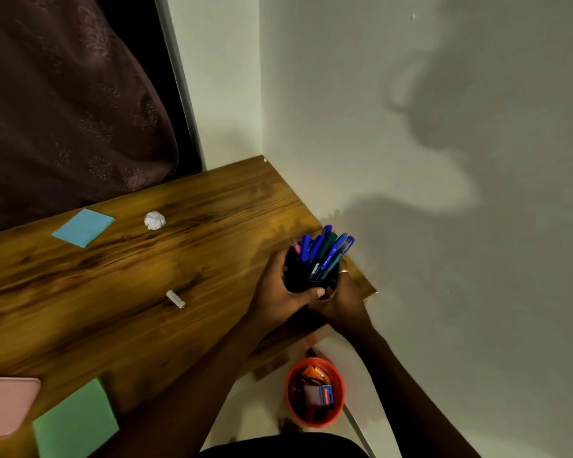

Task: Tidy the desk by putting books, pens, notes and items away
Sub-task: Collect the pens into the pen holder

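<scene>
Where the two hands close round it, the black pen holder (pixel 297 276) shows only its rim and part of its wall; whether its base sits on the desk (pixel 113 292) or is lifted cannot be told.

- Pen holder: at the desk's right end, near the wall (pixel 444 94).
- Left hand (pixel 278 287): fingers curled round the holder's left side, thumb across its near face.
- Right hand (pixel 343 300): wrapped round the holder's right side, largely hidden behind it; a ring (pixel 343 271) shows at the rim.
- Pens (pixel 325 256): mostly blue, one green, one pink, leaning toward the wall. White print on two barrels, too small to read.
- Blue note (pixel 83 227): flat, at the far left of the desk.
- Crumpled paper ball (pixel 155 220): just right of the note, apart from it.
- Small white cylinder (pixel 176 299): lying mid-desk; kind unclear.
- Pink case (pixel 4 404): near left corner, cut off by the frame edge.
- Green pad (pixel 75 421): beside the case, also cut off.
- Orange bin (pixel 311 424): on the floor below the desk's right end, holding wrappers; one label illegible.
- Dark curtain (pixel 63 94): behind the desk, at left.
</scene>
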